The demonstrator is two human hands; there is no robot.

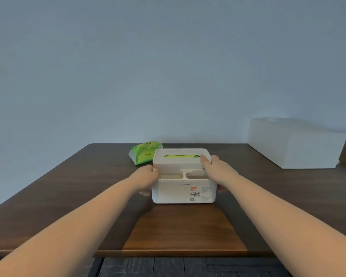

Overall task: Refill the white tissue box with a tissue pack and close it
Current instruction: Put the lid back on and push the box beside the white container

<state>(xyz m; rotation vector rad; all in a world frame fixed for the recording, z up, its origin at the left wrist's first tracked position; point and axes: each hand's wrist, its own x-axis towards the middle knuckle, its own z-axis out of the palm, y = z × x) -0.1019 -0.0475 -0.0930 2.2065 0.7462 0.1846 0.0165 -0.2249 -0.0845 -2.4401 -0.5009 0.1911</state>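
The white tissue box (176,191) stands on the dark wooden table (68,186), its labelled front facing me. Its white lid (174,162) sits on top, and green packaging shows through the lid's slot (181,156). My left hand (146,176) grips the box's left side at the lid's edge. My right hand (216,170) holds the right side, with fingers resting on the lid's top corner. A second green tissue pack (142,153) lies on the table just behind and left of the box.
A large white rectangular box (294,144) stands at the back right of the table. A plain wall rises behind the table. The table's front edge (174,252) is close to me, with dark floor below it.
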